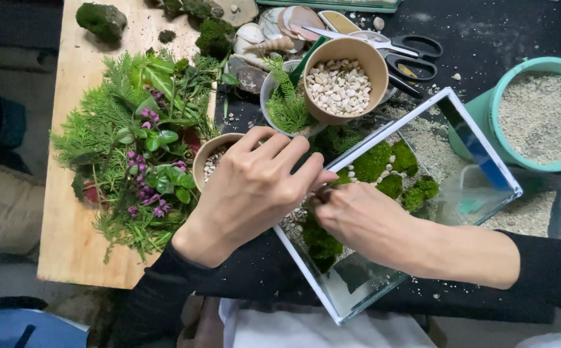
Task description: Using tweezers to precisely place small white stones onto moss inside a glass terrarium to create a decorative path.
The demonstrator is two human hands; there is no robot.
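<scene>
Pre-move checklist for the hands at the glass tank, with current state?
1. Glass tank steadied: cannot tell; it sits tilted, and no hand is seen gripping its rim.
2. Left hand over the tank's edge, fingers pinched together: ok.
3. Right hand inside the tank, fingertips meeting the left: ok.
4. What the fingers pinch: cannot tell, too small.
5. Moss clumps seated on the gravel in the tank: ok.
6. Paper cup of pebbles upright, close behind the tank: ok.

Both hands, left hand (pixel 248 187) and right hand (pixel 357 216), are bare; black sleeves cover the forearms, the right pushed higher, apparently ringless.
</scene>
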